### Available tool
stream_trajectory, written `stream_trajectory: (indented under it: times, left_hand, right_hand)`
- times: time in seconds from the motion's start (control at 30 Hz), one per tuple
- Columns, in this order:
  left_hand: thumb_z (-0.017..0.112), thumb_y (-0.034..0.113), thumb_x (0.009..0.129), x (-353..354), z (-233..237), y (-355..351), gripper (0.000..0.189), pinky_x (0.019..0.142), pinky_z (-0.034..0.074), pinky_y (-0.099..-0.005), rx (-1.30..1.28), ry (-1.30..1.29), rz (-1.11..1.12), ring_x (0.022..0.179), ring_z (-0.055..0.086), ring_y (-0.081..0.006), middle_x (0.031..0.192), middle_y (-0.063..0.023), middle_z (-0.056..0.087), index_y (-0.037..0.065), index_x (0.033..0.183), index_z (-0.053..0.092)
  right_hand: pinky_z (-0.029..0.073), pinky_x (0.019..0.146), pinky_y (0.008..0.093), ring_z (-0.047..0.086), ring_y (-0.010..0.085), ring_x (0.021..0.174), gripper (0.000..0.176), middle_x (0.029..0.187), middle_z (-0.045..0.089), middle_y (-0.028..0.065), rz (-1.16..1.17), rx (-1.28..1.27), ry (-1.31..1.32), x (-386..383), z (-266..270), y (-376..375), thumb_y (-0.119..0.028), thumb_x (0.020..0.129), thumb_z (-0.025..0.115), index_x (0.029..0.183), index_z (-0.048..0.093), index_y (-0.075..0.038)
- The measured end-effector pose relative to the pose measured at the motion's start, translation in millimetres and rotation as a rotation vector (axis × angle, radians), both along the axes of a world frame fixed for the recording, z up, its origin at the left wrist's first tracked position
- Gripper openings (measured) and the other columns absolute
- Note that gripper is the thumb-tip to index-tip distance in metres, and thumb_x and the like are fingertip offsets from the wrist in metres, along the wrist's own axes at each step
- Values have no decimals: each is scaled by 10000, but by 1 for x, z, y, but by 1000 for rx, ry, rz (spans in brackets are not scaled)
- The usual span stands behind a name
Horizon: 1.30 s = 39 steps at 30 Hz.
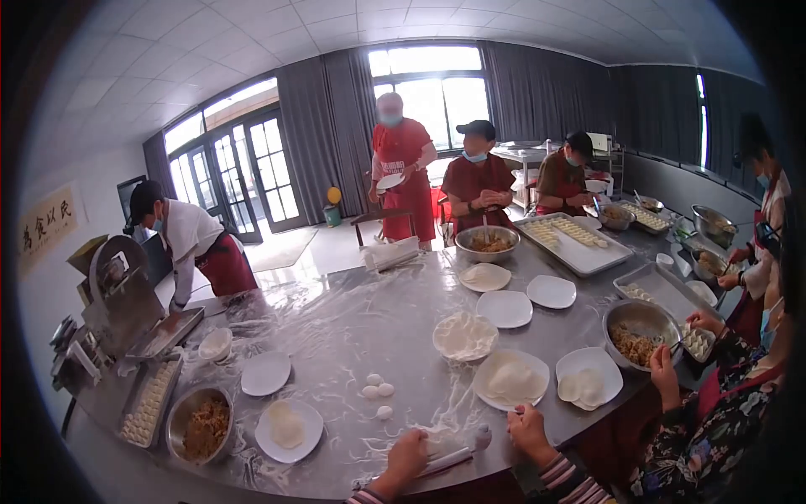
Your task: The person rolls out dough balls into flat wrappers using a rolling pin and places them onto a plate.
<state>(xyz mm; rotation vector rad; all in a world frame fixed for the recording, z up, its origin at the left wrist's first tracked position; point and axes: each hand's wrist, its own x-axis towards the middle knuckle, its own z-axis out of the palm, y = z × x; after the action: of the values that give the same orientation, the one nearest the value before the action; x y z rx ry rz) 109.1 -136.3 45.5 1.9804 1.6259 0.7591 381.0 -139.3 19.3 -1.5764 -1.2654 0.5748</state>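
Note:
My left hand (407, 454) is low over the floured table edge, its fingers curled. Beside it lies a pale, stick-like piece, apparently a rolling pin (450, 461), with whitish, floury material just behind it. I cannot make out what the left fingers hold, if anything. My right hand (528, 430) is closed, just in front of a plate of round dough wrappers (510, 380); its grip is hidden. Between the hands sits a small greyish lump (483, 437). Several white dough balls (377, 390) lie beyond my left hand. A bowl of flour (465, 337) stands farther back.
At left are a filling bowl (177, 428), a dumpling tray (132, 427) and a plate with a wrapper (313, 430). To the right, a person in a floral sleeve (708, 437) works by another filling bowl (614, 322). Other people in red surround the steel table (361, 311).

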Motion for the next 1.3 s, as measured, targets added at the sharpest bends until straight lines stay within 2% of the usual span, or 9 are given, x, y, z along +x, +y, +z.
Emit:
stream_trajectory:
  times: [0.03, 0.17, 0.23, 0.27, 0.43, 0.57, 0.67, 0.93, 1.3]
  left_hand:
    - [478, 213, 872, -1, -1, -1, 214, 746, 462, -467, 25, -6, -6, 880, 595, -376, 915, -192, 625, 56, 966, 590]
    - [480, 206, 868, 0, 2, -2, 213, 748, 462, -464, 13, -26, -8, 881, 595, -376, 922, -193, 624, 57, 973, 590]
    - [481, 197, 863, 0, 1, 0, 214, 752, 462, -461, 8, -42, -31, 881, 597, -374, 921, -193, 624, 57, 981, 592]
    - [481, 197, 863, -1, 2, -1, 214, 752, 462, -461, 10, -43, -22, 881, 597, -374, 921, -193, 624, 57, 981, 592]
    - [493, 181, 851, -1, 5, -2, 213, 764, 466, -452, -12, -71, -37, 883, 602, -369, 927, -194, 627, 54, 989, 594]
    - [500, 173, 846, -2, 1, -1, 206, 766, 467, -448, -4, -78, -37, 887, 603, -368, 936, -194, 627, 57, 988, 594]
    - [501, 167, 845, -1, 4, -1, 201, 763, 468, -447, -6, -77, -34, 885, 603, -370, 936, -195, 627, 60, 987, 595]
    - [501, 181, 854, -1, 2, 0, 189, 746, 466, -456, 6, -91, -44, 875, 599, -379, 920, -197, 623, 61, 978, 576]
    - [511, 184, 853, 1, 3, -1, 184, 748, 469, -444, -8, -84, -32, 864, 605, -376, 901, -195, 629, 60, 968, 586]
  right_hand:
    - [453, 428, 286, 564, 145, 468, 296, 609, 604, 106, 24, -5, -9, 1, -5, 4, -152, 851, 556, 1022, 509, 85]
    - [424, 365, 265, 534, 144, 423, 275, 614, 596, 111, 47, -100, 163, -10, 21, -8, -137, 852, 552, 1025, 497, 70]
    - [522, 535, 320, 623, 232, 577, 174, 711, 622, 152, 40, -352, 689, -14, 31, -9, -99, 817, 551, 923, 528, 37]
    - [522, 535, 320, 623, 232, 577, 174, 711, 622, 152, 48, -354, 686, -17, 29, -8, -99, 817, 551, 923, 528, 37]
    - [532, 571, 335, 628, 223, 723, 139, 889, 610, 160, -34, -166, 1473, -15, -4, 17, -9, 825, 434, 949, 492, 13]
    - [519, 610, 311, 610, 239, 746, 169, 880, 603, 149, -138, -187, 1531, -7, -30, 38, -16, 840, 414, 994, 472, 20]
    - [517, 611, 305, 607, 236, 751, 182, 856, 592, 139, 26, -224, 1585, 5, -54, 49, -26, 844, 416, 1015, 460, 21]
    - [520, 525, 283, 616, 240, 703, 202, 848, 589, 147, -220, -164, 1565, 0, -18, 49, -15, 849, 386, 1032, 467, 16]
    - [487, 485, 337, 590, 197, 606, 98, 685, 578, 74, -230, -219, 1608, 16, -21, 66, -101, 864, 427, 881, 509, -51]
